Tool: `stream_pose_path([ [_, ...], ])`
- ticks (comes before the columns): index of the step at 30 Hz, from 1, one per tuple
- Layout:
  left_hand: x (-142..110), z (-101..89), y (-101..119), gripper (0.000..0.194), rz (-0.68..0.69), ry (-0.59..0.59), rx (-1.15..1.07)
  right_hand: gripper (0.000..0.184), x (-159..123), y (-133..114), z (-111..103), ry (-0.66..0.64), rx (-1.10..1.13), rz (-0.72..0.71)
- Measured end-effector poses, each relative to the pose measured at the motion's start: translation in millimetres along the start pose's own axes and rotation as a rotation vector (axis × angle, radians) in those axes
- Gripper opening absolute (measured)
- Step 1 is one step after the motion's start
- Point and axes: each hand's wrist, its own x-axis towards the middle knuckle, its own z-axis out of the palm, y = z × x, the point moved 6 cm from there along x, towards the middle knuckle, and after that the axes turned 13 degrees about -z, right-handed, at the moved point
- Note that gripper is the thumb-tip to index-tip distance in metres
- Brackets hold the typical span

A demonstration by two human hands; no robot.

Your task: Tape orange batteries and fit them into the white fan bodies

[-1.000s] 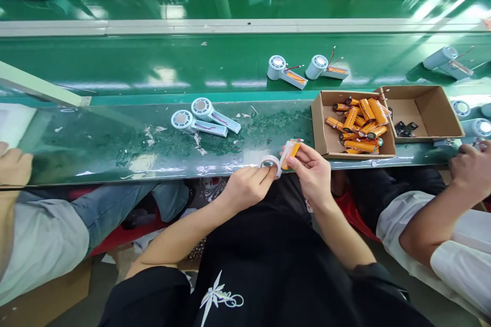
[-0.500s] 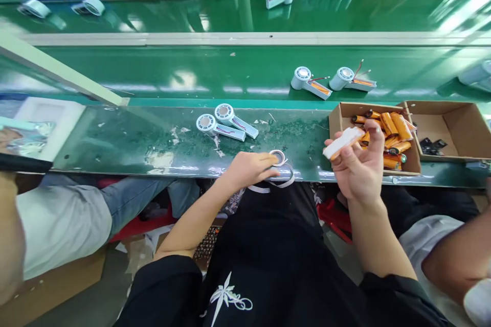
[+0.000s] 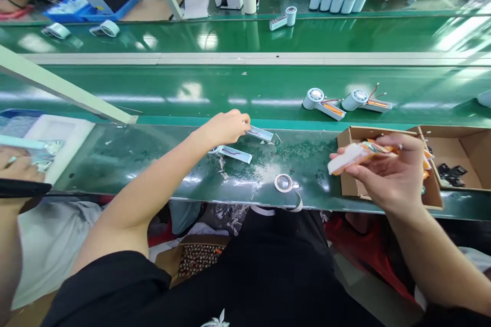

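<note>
My left hand (image 3: 229, 127) is closed over the round head of a pale blue handheld fan, hiding that end; the fan's open handle (image 3: 261, 134) sticks out to the right. Just in front lies a second handheld fan (image 3: 236, 154) with wires in its handle, its head partly behind my forearm. My right hand (image 3: 397, 173) is closed on an orange-wrapped battery (image 3: 341, 164) with a white strip along it, held above the bench edge. Between my hands a roll of white tape (image 3: 284, 183) lies flat, its loose end hanging over the edge.
A cardboard box (image 3: 347, 184) of orange batteries stands under my right hand. Beside it another box (image 3: 475, 158) holds small black parts. Two fans with wires (image 3: 315, 98) rest on the green belt (image 3: 215, 82). A co-worker's hand (image 3: 19, 163) is at the left.
My left hand has left the tape roll and reached forward and left to the farther fan. My right hand, with the battery, has shifted right over the box. The view has tilted up.
</note>
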Motion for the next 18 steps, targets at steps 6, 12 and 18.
stream_pose_path([
  [6,106.2,-11.4,-22.2,0.03,-0.015,0.091,0.001,0.043,109.6,87.2,33.4,-0.221,-0.143,0.051],
  [12,148.3,-9.1,-41.7,0.021,-0.093,-0.1,-0.229,0.04,156.8,188.7,69.7,-0.349,-0.328,0.134],
  [18,141.2,-15.4,-36.8,0.029,-0.246,-0.03,-0.346,0.04,153.2,213.7,94.2,-0.644,-0.689,0.117],
])
